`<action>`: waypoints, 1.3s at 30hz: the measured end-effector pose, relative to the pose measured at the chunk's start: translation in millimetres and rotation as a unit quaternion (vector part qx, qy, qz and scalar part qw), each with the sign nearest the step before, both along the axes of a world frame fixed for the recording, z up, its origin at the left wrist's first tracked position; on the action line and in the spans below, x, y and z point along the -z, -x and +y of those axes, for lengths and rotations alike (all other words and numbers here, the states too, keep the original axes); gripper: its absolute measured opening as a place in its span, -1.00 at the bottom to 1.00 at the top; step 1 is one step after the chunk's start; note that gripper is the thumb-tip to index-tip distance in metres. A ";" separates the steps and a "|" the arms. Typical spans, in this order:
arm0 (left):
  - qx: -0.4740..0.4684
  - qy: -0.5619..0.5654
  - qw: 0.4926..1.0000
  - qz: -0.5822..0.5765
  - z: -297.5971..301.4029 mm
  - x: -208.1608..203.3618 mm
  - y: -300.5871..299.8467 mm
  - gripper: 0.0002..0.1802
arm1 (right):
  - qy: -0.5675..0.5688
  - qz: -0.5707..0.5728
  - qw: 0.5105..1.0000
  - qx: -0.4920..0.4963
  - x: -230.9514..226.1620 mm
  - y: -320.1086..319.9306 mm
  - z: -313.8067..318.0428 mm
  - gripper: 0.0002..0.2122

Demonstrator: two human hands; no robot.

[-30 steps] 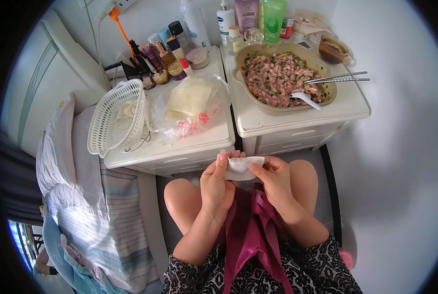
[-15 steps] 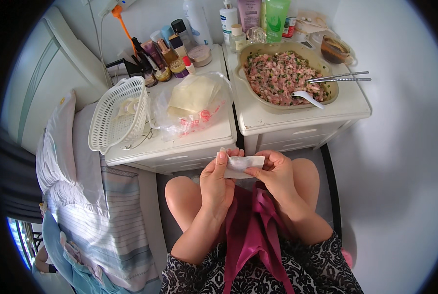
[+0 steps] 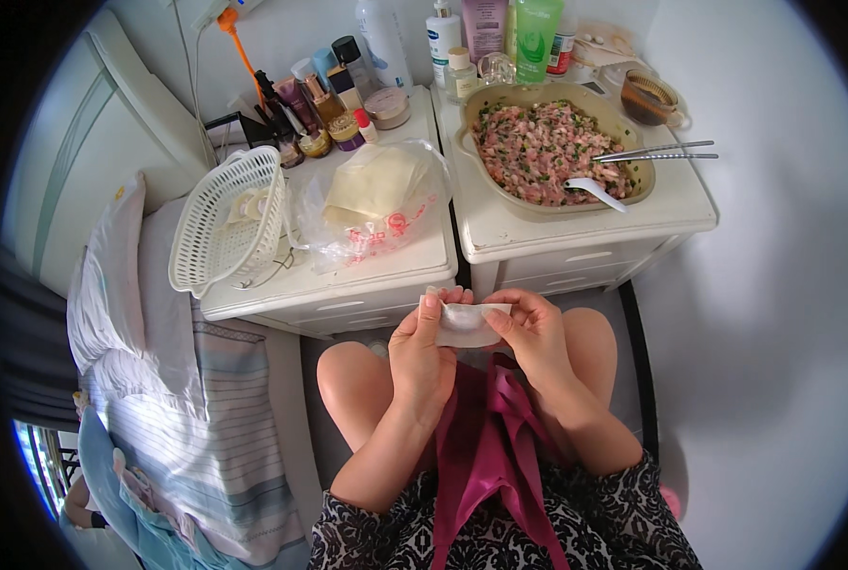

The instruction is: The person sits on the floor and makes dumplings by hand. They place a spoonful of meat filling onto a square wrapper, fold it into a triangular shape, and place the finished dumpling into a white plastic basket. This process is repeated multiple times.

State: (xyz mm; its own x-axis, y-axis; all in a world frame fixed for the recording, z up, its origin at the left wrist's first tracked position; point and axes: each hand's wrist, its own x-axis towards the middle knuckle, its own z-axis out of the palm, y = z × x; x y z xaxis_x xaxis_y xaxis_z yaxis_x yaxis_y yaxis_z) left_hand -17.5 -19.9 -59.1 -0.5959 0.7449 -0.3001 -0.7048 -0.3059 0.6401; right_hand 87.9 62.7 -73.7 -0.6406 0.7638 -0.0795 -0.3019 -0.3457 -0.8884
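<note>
A folded dumpling wrapper (image 3: pixel 467 324) is held above the lap, just in front of the two small white cabinets (image 3: pixel 367 285), and is grasped from both sides. It is pinched at its left edge by the left hand (image 3: pixel 426 353), thumb and fingertips closed on the dough, and at its right edge by the right hand (image 3: pixel 535 334) in the same way. Compared with a second ago, the wrapper is kept in almost the same place, but the fingers have been drawn closer along the seam, so the sealing appears further along. The bowl of minced filling (image 3: pixel 549 147), with a white spoon (image 3: pixel 595 193) and chopsticks (image 3: pixel 654 152) laid on it, is left untouched, as are the bagged wrappers (image 3: pixel 378 195) and the white plastic basket (image 3: pixel 223 220).
</note>
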 end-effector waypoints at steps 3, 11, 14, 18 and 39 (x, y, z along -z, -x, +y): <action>0.023 -0.006 1.000 -0.021 0.5 -1.2 -1.7 -0.69 | -0.108 -0.059 0.990 0.066 10.3 2.7 1.7 -0.87; 0.147 0.074 0.966 0.200 -11.1 2.1 10.3 -0.56 | -0.119 -0.074 0.988 0.058 5.6 -1.5 9.3 -0.87; 0.156 0.100 0.960 0.211 -9.4 -0.5 13.1 -0.50 | -0.132 -0.087 0.986 0.051 6.4 -2.7 9.4 -0.88; 0.169 0.113 0.942 0.265 -10.7 -3.3 18.9 -0.51 | -0.113 -0.088 0.989 0.033 3.9 -3.8 9.9 -0.86; 0.143 0.046 0.987 0.065 -1.3 -3.6 22.3 -0.73 | -0.127 -0.108 0.986 -0.028 -7.0 -16.8 25.0 -0.84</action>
